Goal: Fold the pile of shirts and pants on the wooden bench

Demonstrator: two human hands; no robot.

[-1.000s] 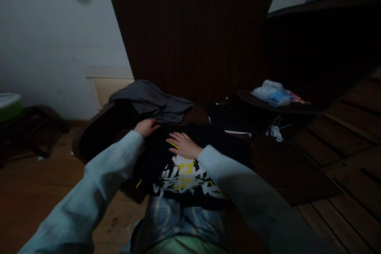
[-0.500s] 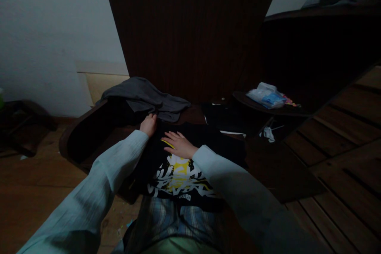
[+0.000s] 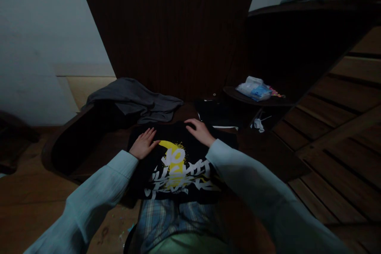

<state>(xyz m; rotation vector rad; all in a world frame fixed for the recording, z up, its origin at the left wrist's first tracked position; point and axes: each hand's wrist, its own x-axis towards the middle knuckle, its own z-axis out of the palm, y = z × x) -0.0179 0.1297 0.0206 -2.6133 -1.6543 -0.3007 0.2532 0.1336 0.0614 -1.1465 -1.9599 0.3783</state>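
A black T-shirt (image 3: 190, 149) with a yellow and white print lies spread in front of me, its lower end near my plaid-covered lap. My left hand (image 3: 144, 143) rests flat on its left part, fingers stretched out beside the yellow shape. On the upper right part lies my right hand (image 3: 200, 131), its thumb and fingers apart at the shirt's far edge. Neither hand grips the cloth. Just beyond my left hand is a crumpled grey garment (image 3: 133, 97).
A folded dark cloth with white edges (image 3: 218, 114) lies behind the shirt on the right. Plastic packaging (image 3: 255, 88) sits on a small dark shelf (image 3: 258, 102). The bench's raised curved end (image 3: 59, 143) is at left. Wooden slats (image 3: 336, 119) stand at far right.
My left hand has let go near the grey garment and now lies flat on the shirt. My right hand has moved right and away from me, uncovering more print. The view has shifted slightly.
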